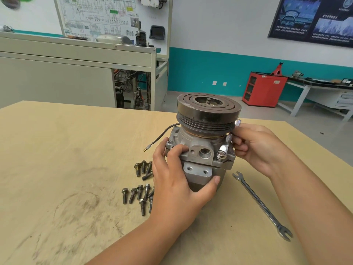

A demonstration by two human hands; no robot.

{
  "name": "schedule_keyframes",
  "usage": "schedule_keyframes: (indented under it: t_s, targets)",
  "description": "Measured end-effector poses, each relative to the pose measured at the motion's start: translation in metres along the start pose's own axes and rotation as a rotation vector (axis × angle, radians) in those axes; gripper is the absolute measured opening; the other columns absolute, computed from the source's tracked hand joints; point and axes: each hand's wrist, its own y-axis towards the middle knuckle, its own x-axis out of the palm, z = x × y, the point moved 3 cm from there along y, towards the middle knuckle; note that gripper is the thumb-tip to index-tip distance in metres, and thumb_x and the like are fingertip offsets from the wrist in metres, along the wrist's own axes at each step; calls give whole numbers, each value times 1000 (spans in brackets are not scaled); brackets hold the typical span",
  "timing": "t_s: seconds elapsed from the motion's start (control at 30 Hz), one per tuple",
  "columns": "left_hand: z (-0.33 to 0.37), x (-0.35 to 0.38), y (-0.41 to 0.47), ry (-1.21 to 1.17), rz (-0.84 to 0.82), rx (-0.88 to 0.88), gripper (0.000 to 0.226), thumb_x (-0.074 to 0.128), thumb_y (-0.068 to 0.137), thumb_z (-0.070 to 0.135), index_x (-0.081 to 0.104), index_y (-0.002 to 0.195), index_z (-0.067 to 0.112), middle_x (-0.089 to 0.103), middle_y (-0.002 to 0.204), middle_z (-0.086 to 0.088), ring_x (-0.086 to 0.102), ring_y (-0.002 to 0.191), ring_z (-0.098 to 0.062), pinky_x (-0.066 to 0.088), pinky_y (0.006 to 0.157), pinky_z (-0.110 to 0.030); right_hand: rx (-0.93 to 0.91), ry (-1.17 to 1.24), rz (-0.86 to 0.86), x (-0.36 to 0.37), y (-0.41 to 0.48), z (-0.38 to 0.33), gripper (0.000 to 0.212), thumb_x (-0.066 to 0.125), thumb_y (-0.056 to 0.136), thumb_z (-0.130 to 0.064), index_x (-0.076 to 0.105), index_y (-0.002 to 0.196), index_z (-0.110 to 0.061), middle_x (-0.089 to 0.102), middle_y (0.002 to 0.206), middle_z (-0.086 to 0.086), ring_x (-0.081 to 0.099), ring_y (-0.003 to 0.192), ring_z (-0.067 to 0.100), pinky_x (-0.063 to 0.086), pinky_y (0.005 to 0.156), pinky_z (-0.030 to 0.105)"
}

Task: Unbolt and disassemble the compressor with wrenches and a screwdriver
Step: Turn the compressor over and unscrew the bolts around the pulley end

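The compressor [205,134] stands upright on the wooden table [66,159], its dark grooved pulley on top and grey aluminium body below. My left hand [177,180] grips the body from the near left, thumb across the front. My right hand [256,148] holds a shiny wrench [226,144] whose head sits on a bolt [221,155] at the flange on the body's right side. A thin black wire [162,134] with a brass tip sticks out to the left. Several removed bolts [138,186] lie loose on the table left of the compressor.
A double open-end wrench [261,205] lies on the table at the right, under my right forearm. Beyond the table stand a grey workbench [76,73], a red cabinet [264,88] and a white bench [315,88] along the teal wall.
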Motion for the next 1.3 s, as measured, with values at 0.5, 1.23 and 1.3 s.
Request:
schedule_keyframes:
  t_s: [0.5, 1.23, 1.3]
  targets:
    - [1, -1, 0, -8, -23, -14, 63, 52, 57, 71, 13, 105, 61, 8, 130, 29, 10, 134, -2, 21, 103, -25, 98, 568, 95, -22, -56, -21, 16, 58, 72, -16, 42, 70, -15, 44, 51, -4, 39, 37, 3, 31, 32, 9]
    - [-4, 2, -1, -7, 0, 8, 67, 67, 65, 61, 26, 116, 44, 12, 141, 11, 4, 125, 7, 16, 104, -24, -223, 192, 219, 38, -125, -2, 35, 31, 96, 7, 64, 87, -1, 71, 68, 19, 70, 60, 27, 55, 52, 22]
    - [-3, 1, -1, -8, 3, 1, 67, 63, 62, 64, 25, 114, 45, 13, 140, 11, 5, 126, 7, 17, 104, -24, -225, 202, 248, 40, -128, -1, 33, 32, 95, 6, 63, 88, -1, 71, 68, 19, 70, 60, 29, 54, 52, 23]
